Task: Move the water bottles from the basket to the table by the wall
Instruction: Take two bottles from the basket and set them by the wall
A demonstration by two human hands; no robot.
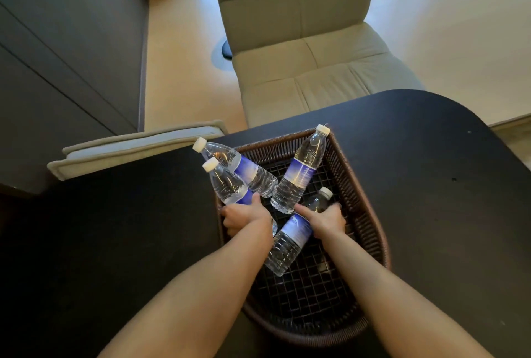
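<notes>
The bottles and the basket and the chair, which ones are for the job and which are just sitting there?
For the job: four water bottles, two of them gripped by the left hand and right hand; the woven basket.

Just there: beige chair, grey cushion, dark table under the basket.

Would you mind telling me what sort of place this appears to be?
Probably a lounge or hotel-style room: a cream padded lounge chair, a dark rounded table holding a woven basket of water bottles, and grey panelled cabinetry.
</notes>
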